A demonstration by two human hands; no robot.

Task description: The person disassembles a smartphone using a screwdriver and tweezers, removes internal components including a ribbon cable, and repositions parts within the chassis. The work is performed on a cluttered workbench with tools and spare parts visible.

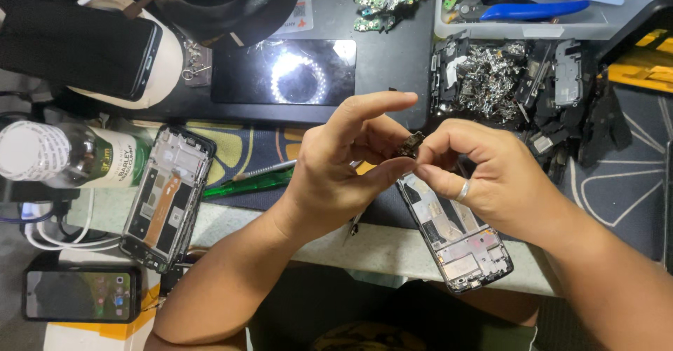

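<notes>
Both forearms rise from the bottom edge, and the hands meet above the front rim of the bench. Left hand (343, 165) curls with its forefinger stretched flat and its thumb pressed under a small dark circuit part (410, 144); right hand (484, 179), wearing a silver ring (463, 190), pinches the same part from the other side with thumb and forefinger, so the two hands are joined on it, held in the air just above an opened phone frame (459, 239) that lies tilted on the bench edge.

A second stripped phone frame (168, 197) lies to the left, making two. One whole phone with a lit screen (80, 295) sits at the lower left, and another dark phone (77, 46) rests on a round white stand. A clear bottle (70, 156) lies on its side, white cap leftward, with a green and white label. A green-handled tool (249, 181) lies between the left frame and the left hand. A glossy black slab (284, 71) mirrors a ring of lights. Upper right, a grey tray (519, 22) holds blue-handled pliers (533, 8), and below it lies a heap of metal scraps (491, 78).
</notes>
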